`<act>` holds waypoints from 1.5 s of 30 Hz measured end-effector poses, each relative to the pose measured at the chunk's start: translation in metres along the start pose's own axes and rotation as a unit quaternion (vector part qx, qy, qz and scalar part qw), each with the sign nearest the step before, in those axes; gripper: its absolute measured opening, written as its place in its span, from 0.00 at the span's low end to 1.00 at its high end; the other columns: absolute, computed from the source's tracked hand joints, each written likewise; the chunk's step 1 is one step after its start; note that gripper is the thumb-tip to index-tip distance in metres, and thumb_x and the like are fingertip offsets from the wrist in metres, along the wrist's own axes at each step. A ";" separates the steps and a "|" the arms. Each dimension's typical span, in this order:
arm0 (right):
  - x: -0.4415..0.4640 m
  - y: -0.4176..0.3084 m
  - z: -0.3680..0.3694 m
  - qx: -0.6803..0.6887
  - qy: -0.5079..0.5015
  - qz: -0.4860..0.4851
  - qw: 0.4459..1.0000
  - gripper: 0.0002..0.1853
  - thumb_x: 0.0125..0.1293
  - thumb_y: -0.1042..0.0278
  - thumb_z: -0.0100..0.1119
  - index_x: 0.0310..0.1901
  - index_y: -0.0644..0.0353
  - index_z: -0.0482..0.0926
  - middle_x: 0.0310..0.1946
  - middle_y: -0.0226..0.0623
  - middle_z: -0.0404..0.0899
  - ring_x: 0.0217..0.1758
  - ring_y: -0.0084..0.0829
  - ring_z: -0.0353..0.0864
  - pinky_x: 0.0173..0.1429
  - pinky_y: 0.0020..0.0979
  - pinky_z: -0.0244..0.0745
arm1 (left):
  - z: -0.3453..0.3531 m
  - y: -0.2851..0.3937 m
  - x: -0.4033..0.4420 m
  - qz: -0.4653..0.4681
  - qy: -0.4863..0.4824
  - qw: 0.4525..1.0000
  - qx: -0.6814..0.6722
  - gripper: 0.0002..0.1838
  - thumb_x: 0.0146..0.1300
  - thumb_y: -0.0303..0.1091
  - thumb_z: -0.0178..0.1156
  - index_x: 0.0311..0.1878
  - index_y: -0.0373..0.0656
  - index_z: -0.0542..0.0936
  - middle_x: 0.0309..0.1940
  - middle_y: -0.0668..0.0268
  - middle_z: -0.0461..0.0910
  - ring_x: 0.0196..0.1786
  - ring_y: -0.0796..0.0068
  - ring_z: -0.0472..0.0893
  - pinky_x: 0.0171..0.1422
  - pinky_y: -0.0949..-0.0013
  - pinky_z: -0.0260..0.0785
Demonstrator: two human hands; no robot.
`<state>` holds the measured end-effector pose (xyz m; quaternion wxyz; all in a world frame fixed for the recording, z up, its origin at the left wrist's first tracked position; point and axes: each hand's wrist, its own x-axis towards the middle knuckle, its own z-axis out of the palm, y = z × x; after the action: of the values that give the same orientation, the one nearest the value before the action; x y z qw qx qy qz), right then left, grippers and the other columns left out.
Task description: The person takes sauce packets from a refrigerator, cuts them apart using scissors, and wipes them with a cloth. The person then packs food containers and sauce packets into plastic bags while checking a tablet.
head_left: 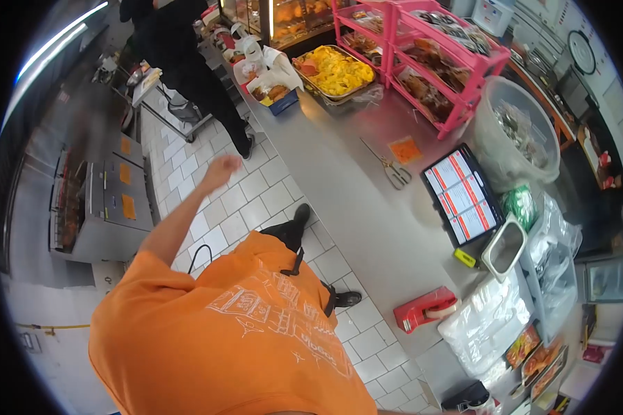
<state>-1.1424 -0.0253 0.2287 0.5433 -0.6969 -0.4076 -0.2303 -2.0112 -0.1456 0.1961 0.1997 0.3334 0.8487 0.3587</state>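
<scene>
My left hand (221, 171) hangs in the air over the white tiled floor, at the end of a bare forearm. Its fingers look loosely curled, somewhat blurred, and nothing shows in them. It touches nothing and is apart from the steel counter (318, 176). My right hand is out of view. On the counter lie scissors (396, 175), an orange card (405, 150) and a tablet (462, 195) with red and white panels. Closer to my body stands a red tape dispenser (422, 311).
A tray of yellow food (336, 71), a blue box of food (282, 100) and pink racks of packets (432, 72) stand along the counter. Plastic bags (483, 321) and a metal pan (503, 249) lie nearer. A person in black (187, 62) stands beyond, beside a steel cart (169, 111).
</scene>
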 end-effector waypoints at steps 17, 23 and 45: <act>-0.561 -0.700 0.256 0.369 -0.659 0.155 0.637 0.32 0.65 0.57 0.65 0.64 0.69 0.67 0.31 0.42 0.82 0.34 0.41 0.85 0.43 0.37 0.79 | -0.074 0.100 0.314 0.074 -0.049 0.929 -0.359 0.30 0.70 0.21 0.53 0.73 0.51 0.65 0.54 0.56 0.81 0.48 0.70 0.83 0.52 0.69 0.75; -0.448 -0.510 0.132 0.128 -0.569 0.169 0.795 0.11 0.69 0.67 0.60 0.50 0.58 0.80 0.30 0.39 0.83 0.33 0.33 0.83 0.41 0.34 0.78 | 0.056 0.173 0.152 0.238 -0.398 0.800 -0.381 0.24 0.72 0.34 0.60 0.69 0.43 0.73 0.65 0.67 0.74 0.61 0.78 0.74 0.62 0.74 0.69; -0.319 -0.314 0.079 -0.030 -0.262 0.284 0.922 0.36 0.53 0.62 0.78 0.63 0.65 0.74 0.45 0.45 0.86 0.49 0.39 0.86 0.55 0.34 0.78 | 0.353 0.226 -0.032 0.432 -0.375 0.769 0.283 0.84 0.10 0.66 0.83 0.81 0.58 0.50 0.81 0.53 0.36 0.75 0.48 0.49 0.63 0.44 0.52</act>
<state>-1.5882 -0.0279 0.1394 0.4383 -0.8349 -0.3133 0.1127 -1.6889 0.1170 0.1329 0.2226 0.8147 0.5355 -0.0031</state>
